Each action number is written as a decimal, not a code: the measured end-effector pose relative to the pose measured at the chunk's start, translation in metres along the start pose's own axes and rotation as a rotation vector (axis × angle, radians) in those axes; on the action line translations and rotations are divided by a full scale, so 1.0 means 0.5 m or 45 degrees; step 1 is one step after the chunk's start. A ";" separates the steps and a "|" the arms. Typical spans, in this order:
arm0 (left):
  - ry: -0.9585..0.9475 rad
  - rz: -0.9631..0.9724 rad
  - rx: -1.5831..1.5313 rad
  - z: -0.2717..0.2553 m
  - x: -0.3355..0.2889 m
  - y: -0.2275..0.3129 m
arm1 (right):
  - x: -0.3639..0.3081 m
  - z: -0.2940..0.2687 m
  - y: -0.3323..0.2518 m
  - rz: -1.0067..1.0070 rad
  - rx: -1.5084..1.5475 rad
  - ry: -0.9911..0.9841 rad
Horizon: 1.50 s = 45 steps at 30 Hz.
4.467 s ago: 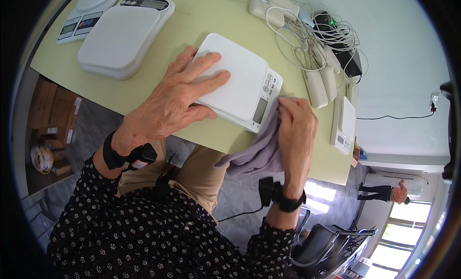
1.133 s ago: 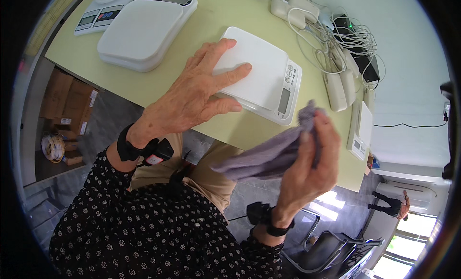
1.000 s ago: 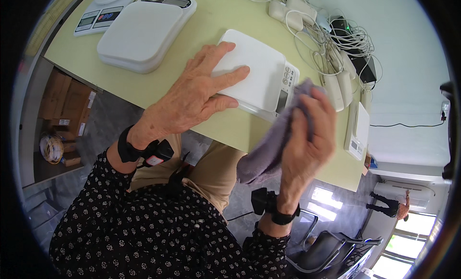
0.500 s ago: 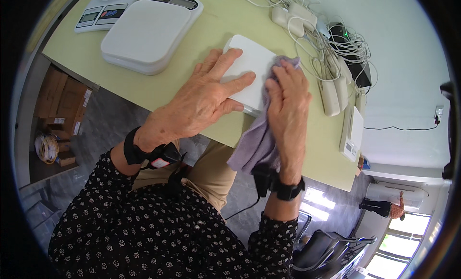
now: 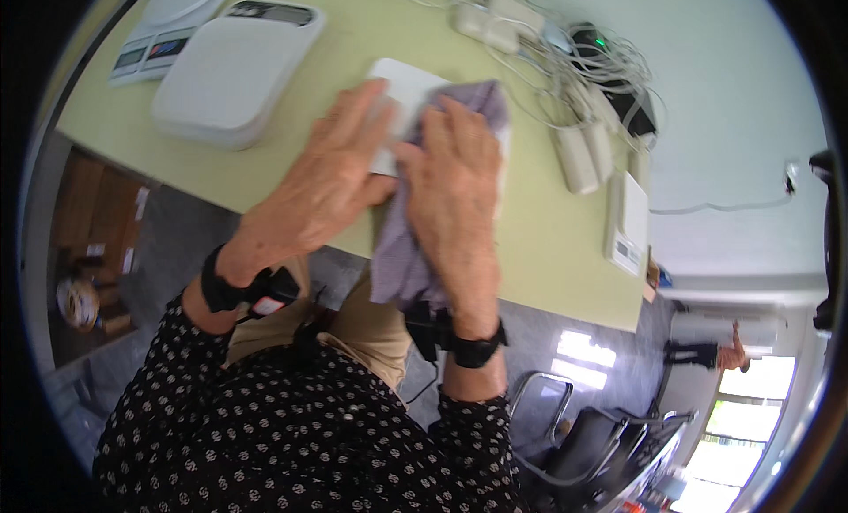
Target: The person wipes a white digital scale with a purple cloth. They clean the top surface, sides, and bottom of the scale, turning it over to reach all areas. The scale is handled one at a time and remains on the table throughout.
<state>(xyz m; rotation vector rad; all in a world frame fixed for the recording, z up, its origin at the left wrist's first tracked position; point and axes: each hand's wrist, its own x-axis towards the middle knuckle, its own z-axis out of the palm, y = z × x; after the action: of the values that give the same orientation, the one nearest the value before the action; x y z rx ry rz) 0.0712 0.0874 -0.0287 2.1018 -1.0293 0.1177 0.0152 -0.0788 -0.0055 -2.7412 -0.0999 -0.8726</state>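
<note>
Pale green desk [image 5: 548, 239] under an office window, and I'm sitting right at its near edge, so everything's within easy reach. Closest to me is my right hand [image 5: 450, 173], fingers spread flat and pressing a greyish-purple cloth [image 5: 397, 257] down on the white kitchen scale [image 5: 397, 89]. Most of the cloth is bunched under my palm, and the loose tail hangs off the desk edge toward my lap, which keeps it from dragging across the rest of the stuff. Hand isn't clenched, more of a flat press with the cloth trapped underneath.

My left hand [image 5: 322, 182] lies open beside it, palm down on the left part of the same scale, not gripping anything. I'd say it's there to pin the scale so it doesn't skate around on the smooth desktop. Both hands cover most of the scale, so only a corner and a strip of its top show.

Further out to the left sits a second white scale [image 5: 234, 67] with a dark display strip, well apart from my hands. Back right there's a tangle of white cables and adapters [image 5: 565, 80], pushed up near the far edge.
</note>
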 end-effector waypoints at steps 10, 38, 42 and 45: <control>-0.033 0.021 0.013 0.001 -0.006 -0.004 | -0.029 -0.031 0.015 -0.065 0.173 0.053; -0.021 0.120 0.093 0.001 0.004 -0.005 | -0.039 -0.016 -0.012 -0.078 0.216 0.069; -0.055 0.103 0.116 0.000 0.000 -0.003 | -0.025 -0.015 0.012 0.006 0.155 0.130; -0.040 0.109 0.116 0.001 -0.001 -0.002 | -0.008 0.005 -0.005 0.017 0.061 0.159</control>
<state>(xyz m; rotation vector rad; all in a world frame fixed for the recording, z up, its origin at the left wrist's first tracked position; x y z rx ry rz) 0.0713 0.0878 -0.0302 2.1478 -1.1521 0.1778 0.0132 -0.0755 -0.0092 -2.6329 -0.0776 -1.0210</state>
